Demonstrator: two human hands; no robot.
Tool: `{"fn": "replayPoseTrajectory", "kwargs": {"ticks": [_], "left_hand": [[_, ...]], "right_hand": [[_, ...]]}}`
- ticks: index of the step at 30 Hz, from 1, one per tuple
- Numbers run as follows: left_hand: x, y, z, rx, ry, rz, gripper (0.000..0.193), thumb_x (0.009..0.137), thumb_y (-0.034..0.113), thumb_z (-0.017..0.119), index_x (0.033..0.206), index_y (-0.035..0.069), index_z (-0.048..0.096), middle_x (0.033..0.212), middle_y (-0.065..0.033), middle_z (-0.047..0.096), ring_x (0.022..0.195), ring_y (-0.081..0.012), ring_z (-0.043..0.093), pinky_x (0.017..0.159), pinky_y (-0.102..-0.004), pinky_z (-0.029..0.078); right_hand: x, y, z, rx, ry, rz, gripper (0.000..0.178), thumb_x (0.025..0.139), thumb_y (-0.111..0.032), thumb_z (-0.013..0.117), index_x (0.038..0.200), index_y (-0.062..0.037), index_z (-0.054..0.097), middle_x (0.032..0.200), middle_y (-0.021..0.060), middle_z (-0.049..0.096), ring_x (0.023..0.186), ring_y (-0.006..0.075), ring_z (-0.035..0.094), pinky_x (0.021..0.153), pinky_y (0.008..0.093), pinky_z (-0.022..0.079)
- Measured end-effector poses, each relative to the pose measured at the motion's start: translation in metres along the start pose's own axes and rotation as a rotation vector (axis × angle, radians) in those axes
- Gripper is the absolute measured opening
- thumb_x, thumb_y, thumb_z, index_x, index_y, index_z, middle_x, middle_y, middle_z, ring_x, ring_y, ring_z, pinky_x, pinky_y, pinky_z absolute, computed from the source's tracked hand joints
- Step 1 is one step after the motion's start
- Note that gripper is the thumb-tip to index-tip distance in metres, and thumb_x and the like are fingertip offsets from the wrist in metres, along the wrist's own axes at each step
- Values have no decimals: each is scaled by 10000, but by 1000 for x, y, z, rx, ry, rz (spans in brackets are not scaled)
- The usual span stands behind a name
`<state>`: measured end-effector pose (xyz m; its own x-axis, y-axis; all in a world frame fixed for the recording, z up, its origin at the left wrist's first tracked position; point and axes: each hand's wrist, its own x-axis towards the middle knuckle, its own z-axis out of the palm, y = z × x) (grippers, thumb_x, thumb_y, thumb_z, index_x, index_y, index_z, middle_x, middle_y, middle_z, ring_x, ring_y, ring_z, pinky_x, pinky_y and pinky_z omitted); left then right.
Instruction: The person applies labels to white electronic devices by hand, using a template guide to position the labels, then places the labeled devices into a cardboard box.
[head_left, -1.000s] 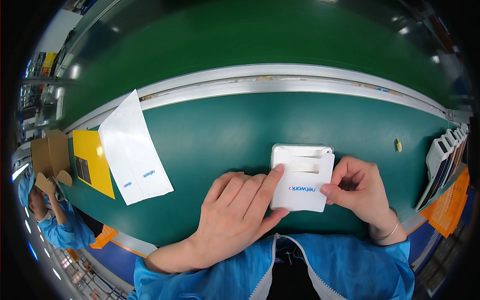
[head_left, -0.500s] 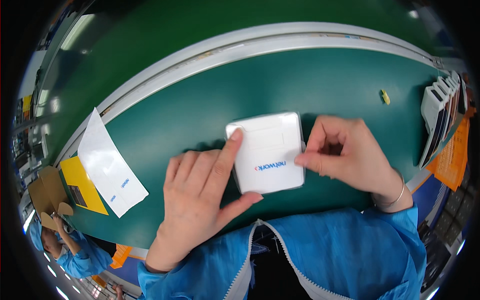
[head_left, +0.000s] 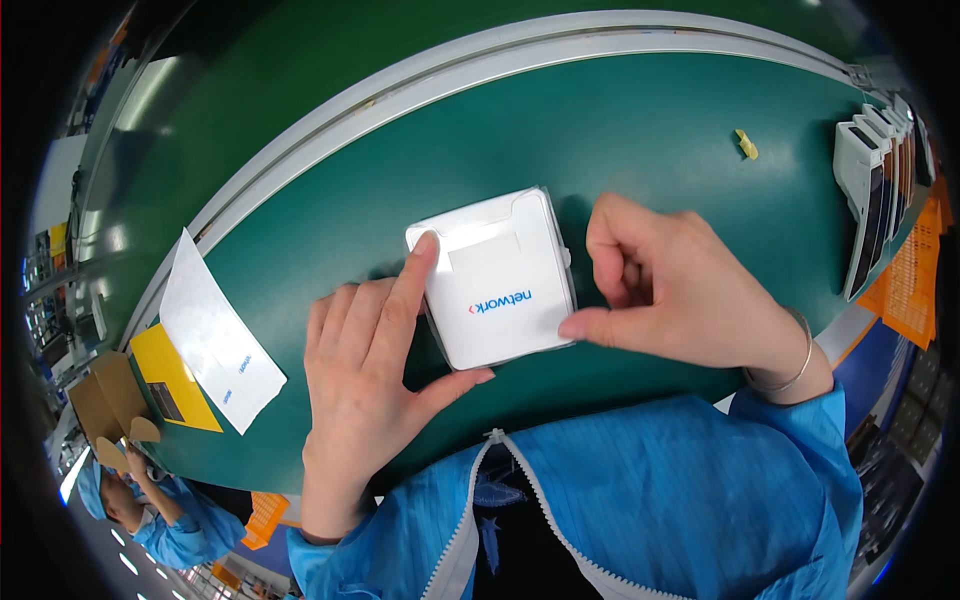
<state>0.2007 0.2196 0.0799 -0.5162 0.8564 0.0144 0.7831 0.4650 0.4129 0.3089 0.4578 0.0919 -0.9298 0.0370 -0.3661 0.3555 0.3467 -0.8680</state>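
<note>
A flat white square package (head_left: pixel 495 285) with blue lettering on top and a clear plastic covering around it lies on the green table. My left hand (head_left: pixel 365 370) spans its left side, the index finger on the upper left corner and the thumb along the near edge. At the package's right edge, the thumb of my right hand (head_left: pixel 675 290) touches the lower right corner. The other right fingers are curled, apart from that thumb, with nothing visible between them. A small clear tab sticks out from the package's right side.
To the left lie a white printed sheet (head_left: pixel 220 345) and a yellow one (head_left: pixel 175 380). Several white-edged devices (head_left: pixel 865 170) stand in a row at the right, and a yellow scrap (head_left: pixel 746 145) lies near them. Far left, a co-worker (head_left: pixel 165 510) handles a brown carton (head_left: pixel 105 395).
The package and both hands appear shifted up and left in the picture, and the package is slightly turned. My right fingers have come away from its right edge; the thumb stays there.
</note>
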Motion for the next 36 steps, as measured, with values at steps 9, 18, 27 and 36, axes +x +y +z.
{"fn": "replayPoseTrajectory", "kwargs": {"ticks": [9, 18, 27, 36], "left_hand": [[2, -2, 1, 2, 19, 48, 951, 512, 252, 886, 1358, 28, 515, 812, -46, 528, 772, -212, 504, 752, -341, 387], [6, 1, -5, 12, -25, 51, 911, 535, 268, 876, 1339, 21, 529, 796, -51, 519, 744, -224, 503, 737, -343, 395], [6, -2, -6, 44, -28, 39, 846, 572, 318, 852, 1313, 30, 560, 881, -39, 565, 776, -215, 537, 763, -346, 430], [-2, -11, -11, -26, -43, 113, 525, 660, 305, 790, 1168, 214, 697, 922, 26, 557, 788, -164, 518, 752, -313, 448]], "right_hand": [[9, -1, 5, -78, 2, -16, 396, 756, -148, 771, 887, -44, 412, 591, 82, 575, 531, 262, 604, 506, 358, 457], [22, -1, 3, 111, 105, 133, 362, 869, -94, 678, 967, -65, 331, 586, 78, 591, 473, 114, 577, 423, 233, 437], [23, 18, 3, -549, 604, -477, 158, 723, -17, 685, 869, -54, 638, 840, 52, 634, 669, 171, 620, 490, 277, 470], [22, 21, 10, -896, 486, -736, 364, 678, -128, 648, 1031, -63, 709, 983, 83, 632, 867, 209, 615, 661, 306, 529]]}}
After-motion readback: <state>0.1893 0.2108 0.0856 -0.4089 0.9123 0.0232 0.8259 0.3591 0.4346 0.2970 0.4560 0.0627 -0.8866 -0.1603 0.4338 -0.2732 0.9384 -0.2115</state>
